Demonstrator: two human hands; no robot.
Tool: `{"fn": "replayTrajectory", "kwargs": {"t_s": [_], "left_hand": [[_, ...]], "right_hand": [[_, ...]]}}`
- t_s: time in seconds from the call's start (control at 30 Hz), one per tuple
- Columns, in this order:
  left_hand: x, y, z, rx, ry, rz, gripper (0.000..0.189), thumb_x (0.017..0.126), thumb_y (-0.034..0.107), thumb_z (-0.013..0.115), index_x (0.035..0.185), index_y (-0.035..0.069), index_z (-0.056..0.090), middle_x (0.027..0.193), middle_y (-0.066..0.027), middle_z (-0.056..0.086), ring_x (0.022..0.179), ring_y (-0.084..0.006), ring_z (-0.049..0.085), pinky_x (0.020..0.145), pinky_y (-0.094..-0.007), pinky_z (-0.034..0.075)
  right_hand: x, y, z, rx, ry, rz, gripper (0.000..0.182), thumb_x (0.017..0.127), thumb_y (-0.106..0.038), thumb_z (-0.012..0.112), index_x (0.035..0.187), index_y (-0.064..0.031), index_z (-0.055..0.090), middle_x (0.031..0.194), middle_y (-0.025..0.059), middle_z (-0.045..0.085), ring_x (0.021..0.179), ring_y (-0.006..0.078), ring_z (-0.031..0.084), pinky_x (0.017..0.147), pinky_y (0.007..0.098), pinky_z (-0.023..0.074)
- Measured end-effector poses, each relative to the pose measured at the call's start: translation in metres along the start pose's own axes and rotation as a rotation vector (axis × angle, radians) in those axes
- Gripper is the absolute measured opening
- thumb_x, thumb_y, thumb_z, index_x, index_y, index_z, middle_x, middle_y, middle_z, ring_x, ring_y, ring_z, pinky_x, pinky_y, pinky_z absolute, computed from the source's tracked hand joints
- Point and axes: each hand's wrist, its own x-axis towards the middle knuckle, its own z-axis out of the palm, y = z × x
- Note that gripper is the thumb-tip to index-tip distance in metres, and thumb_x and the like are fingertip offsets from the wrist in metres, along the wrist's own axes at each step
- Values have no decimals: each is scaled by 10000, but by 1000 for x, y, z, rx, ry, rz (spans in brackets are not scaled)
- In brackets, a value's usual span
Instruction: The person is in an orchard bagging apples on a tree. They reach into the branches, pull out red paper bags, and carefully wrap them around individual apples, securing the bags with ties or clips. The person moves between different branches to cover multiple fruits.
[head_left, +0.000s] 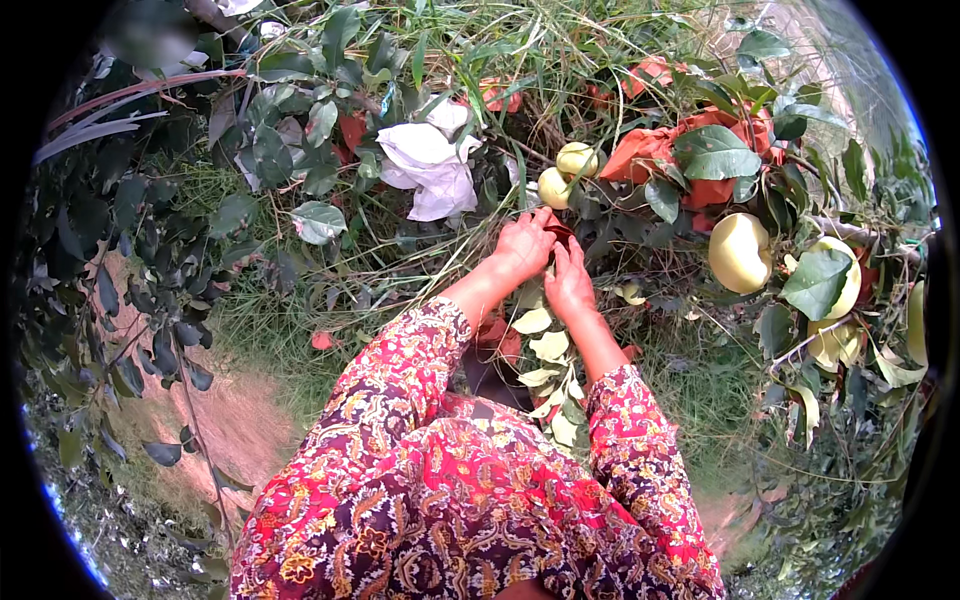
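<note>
Fingertips of my left hand (525, 241) and my right hand (568, 282) meet at a small dark red paper piece (558, 229), pinched between them. Part of that piece is hidden by the fingers. Just beyond my left fingertips hangs a pale yellow-green apple (553, 188), with another apple (577, 159) touching it from behind. Right of these, a crumpled red paper bag (636, 154) lies among the leaves. A crumpled white paper bag (431, 169) sits to the left of the apples, apart from my hands.
Larger pale apples (739, 253) hang on the right, partly behind leaves (817, 283) and near a branch (862, 232). Below my right hand droops a pale leafy shoot (550, 345). Dark foliage (135, 202) fills the left, and tall grass (465, 45) stands at the back.
</note>
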Motion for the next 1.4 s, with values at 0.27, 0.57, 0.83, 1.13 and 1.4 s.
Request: {"fn": "replayTrajectory", "kwargs": {"t_s": [0.27, 0.57, 0.83, 1.13, 1.4], "left_hand": [[-10, -13, -7, -511, 254, -118, 322, 934, 175, 477, 1197, 30, 591, 1317, -154, 556, 1109, -358, 588, 927, -438, 492], [-237, -86, -84, -319, 427, -402, 204, 914, 150, 587, 1030, 10, 680, 1080, -149, 663, 948, -337, 653, 831, -398, 529], [-407, -171, -21, 137, -395, -922, 237, 894, 180, 571, 842, -19, 688, 910, -229, 677, 824, -390, 673, 750, -461, 549], [-289, -69, -107, -154, 171, -583, 165, 898, 233, 597, 910, 88, 676, 929, -122, 669, 837, -340, 643, 716, -444, 515], [-296, -51, -117, -213, 412, -570, 138, 883, 183, 636, 943, 69, 686, 923, -109, 679, 808, -314, 659, 704, -400, 516]], "right_hand": [[-5, -1, 0, -100, 181, -134, 572, 863, -239, 646, 1370, -58, 455, 1457, 181, 386, 1302, 368, 418, 1077, 450, 363], [-12, -9, -47, -58, 449, -375, 327, 840, -168, 654, 1157, -97, 616, 1207, 81, 603, 1111, 298, 551, 976, 444, 406], [-16, -31, -106, 255, 258, -187, 353, 839, -195, 678, 1159, -52, 638, 1145, 171, 635, 1065, 327, 615, 941, 394, 473], [-80, -22, -109, -138, -8, -63, 375, 838, -157, 648, 1202, -70, 621, 1297, 76, 593, 1124, 297, 598, 957, 385, 482], [-87, 53, -51, 28, 202, -245, 329, 829, -41, 598, 1152, -39, 658, 1297, 125, 597, 1123, 297, 608, 956, 379, 492]]}}
